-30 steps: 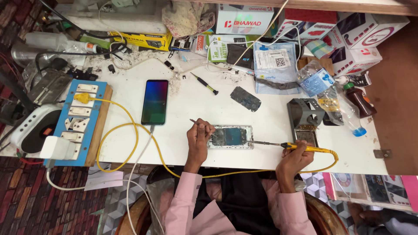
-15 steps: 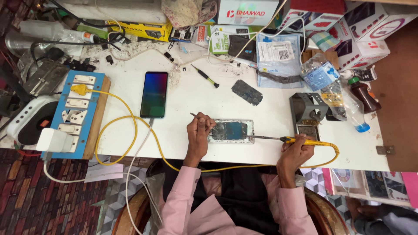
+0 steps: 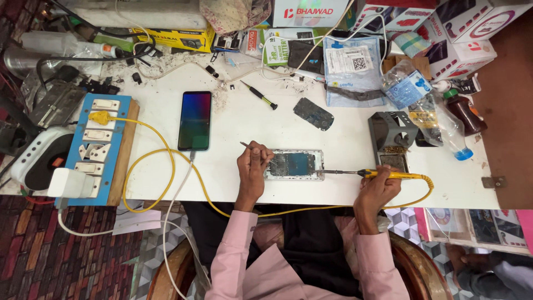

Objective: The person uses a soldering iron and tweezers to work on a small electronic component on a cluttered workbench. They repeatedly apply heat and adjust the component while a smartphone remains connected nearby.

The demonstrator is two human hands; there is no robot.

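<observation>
On the white worktable [image 3: 333,139] lies the opened phone with bare circuit board [image 3: 294,165], between both hands. The left hand [image 3: 252,169] touches its left edge with fingers closed on thin metal tweezers [image 3: 244,144] — the right hand [image 3: 378,188] grips the yellow-handled soldering iron [image 3: 383,174], tip at the phone's right edge. Compared with half a second before, hands and phone keep the same pose.

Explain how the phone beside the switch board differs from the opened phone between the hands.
The whole phone shows a lit, coloured screen; the opened phone shows bare inner parts. The whole phone lies lengthwise away from the person, untouched; the opened phone lies sideways, under the left hand. Both lie flat on the white table.
</observation>
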